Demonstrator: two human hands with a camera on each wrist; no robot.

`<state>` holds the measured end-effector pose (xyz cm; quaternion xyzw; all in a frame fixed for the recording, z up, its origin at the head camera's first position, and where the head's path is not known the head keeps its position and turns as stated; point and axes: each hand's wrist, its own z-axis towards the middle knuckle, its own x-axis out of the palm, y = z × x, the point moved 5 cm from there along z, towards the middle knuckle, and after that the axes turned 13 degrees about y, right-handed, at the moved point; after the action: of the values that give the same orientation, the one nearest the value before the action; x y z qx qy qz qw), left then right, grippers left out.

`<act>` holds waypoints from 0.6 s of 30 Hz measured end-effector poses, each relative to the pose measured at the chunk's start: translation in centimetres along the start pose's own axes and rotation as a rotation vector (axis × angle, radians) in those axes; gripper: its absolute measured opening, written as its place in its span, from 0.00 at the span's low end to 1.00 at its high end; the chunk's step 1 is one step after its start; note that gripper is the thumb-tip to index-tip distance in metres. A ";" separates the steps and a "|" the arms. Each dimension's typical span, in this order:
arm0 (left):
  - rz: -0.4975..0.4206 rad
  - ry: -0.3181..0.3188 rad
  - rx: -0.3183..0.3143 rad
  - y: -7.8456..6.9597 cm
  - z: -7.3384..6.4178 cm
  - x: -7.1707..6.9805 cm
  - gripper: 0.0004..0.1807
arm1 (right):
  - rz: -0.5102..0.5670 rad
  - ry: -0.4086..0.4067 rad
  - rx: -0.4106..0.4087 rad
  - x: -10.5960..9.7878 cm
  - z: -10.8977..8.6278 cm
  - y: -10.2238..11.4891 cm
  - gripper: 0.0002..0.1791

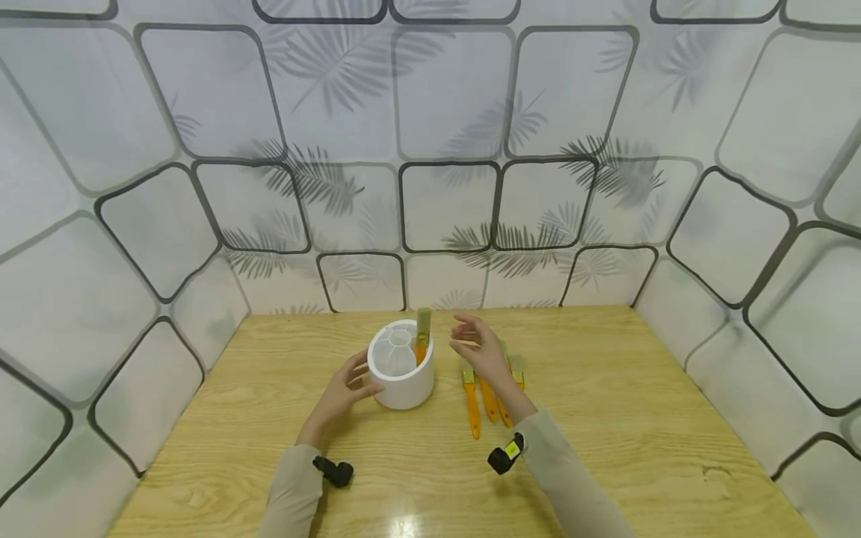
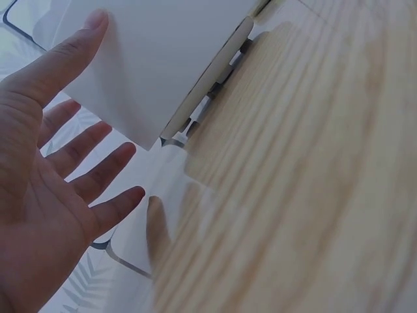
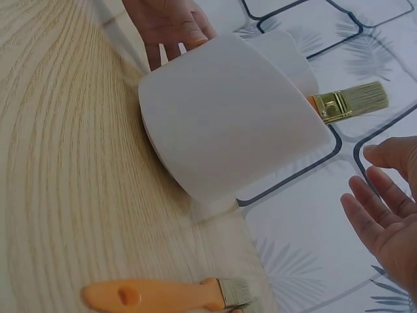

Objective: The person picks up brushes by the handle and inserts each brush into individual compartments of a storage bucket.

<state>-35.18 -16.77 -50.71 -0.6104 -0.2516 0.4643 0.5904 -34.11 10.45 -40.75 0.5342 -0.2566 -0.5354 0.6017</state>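
Observation:
A white round organizer with divided compartments stands on the table. One paintbrush is upright in its right-hand compartment, bristles up, and its metal band shows in the right wrist view. Around the organizer's left side is my left hand, thumb at the front and fingers spread loosely; in the left wrist view the thumb lies against the white wall. To the right of the brush, my right hand hovers with relaxed fingers and nothing in them. Several orange-handled paintbrushes lie below my right forearm, partly hidden by it.
The wooden table reaches back to a patterned wall covering, which also rises on both sides. One lying paintbrush shows at the bottom of the right wrist view.

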 end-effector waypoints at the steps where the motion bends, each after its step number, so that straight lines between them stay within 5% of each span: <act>1: 0.007 0.004 0.002 0.0 0.0 0.0 0.41 | -0.003 -0.001 0.004 0.0 0.0 -0.1 0.25; 10: -0.006 -0.004 0.024 -0.8 -0.3 0.0 0.39 | 0.003 -0.031 0.013 -0.4 -0.4 -0.5 0.24; 18: 0.031 -0.016 0.042 0.0 -0.1 -0.4 0.38 | 0.006 -0.041 -0.026 -0.7 -0.7 -0.7 0.25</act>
<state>-35.32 -17.18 -50.64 -0.5980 -0.2369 0.4835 0.5937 -33.91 11.49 -41.38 0.5144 -0.2637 -0.5479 0.6048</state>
